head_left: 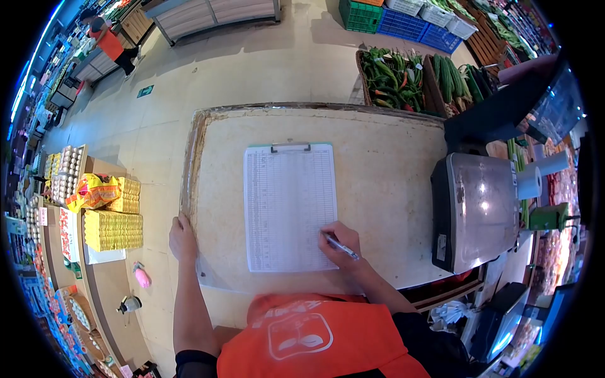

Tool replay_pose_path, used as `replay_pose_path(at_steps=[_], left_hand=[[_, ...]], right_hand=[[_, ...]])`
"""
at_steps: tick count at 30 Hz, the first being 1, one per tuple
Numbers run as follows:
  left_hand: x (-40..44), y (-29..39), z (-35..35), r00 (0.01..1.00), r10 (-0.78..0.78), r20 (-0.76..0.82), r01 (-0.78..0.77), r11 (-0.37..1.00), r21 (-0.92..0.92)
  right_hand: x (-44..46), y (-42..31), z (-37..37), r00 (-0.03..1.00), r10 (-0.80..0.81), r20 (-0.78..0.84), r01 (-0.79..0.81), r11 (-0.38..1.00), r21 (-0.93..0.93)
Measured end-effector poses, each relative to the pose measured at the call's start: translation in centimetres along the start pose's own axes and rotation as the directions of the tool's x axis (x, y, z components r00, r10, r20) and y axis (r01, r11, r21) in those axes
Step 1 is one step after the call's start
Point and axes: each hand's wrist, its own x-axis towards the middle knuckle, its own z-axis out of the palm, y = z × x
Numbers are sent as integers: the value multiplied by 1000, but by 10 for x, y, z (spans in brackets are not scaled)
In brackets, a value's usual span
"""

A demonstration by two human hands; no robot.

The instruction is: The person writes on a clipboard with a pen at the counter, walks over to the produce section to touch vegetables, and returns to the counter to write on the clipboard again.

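Note:
A clipboard with a printed table sheet (290, 208) lies on the worn pale tabletop (391, 189), its metal clip at the far edge. My right hand (341, 246) is closed around a pen (343, 247) and rests on the sheet's lower right edge. My left hand (183, 239) holds the table's left edge, with its fingers wrapped over the rim. An orange apron (315, 340) with a white leaf logo covers my front.
A metal weighing scale (476, 211) with a dark screen stands at the table's right. Beyond the far edge are baskets of peppers (394, 79) and cucumbers (449, 79). Egg trays (113, 230) stand at the left. A person (110, 43) is in the far-left aisle.

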Motion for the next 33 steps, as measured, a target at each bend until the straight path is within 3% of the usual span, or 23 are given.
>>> replay_pose_path(at_steps=[21, 24, 27, 33], left_hand=[[1, -2, 1, 1000, 3, 0, -3, 1000, -5], [1, -1, 0, 1000, -1, 9, 1, 1000, -9], [0, 0, -1, 1000, 3, 8, -3, 1000, -12], [0, -1, 0, 1000, 4, 4, -4, 1000, 1]], right_hand=[[2, -1, -2, 999, -24, 29, 25, 1000, -13], [0, 3, -2, 993, -75, -95, 63, 990, -130], [-6, 9, 1, 986, 19, -165, -25, 999, -31], [-9, 1, -5, 994, -77, -80, 74, 996, -42]])
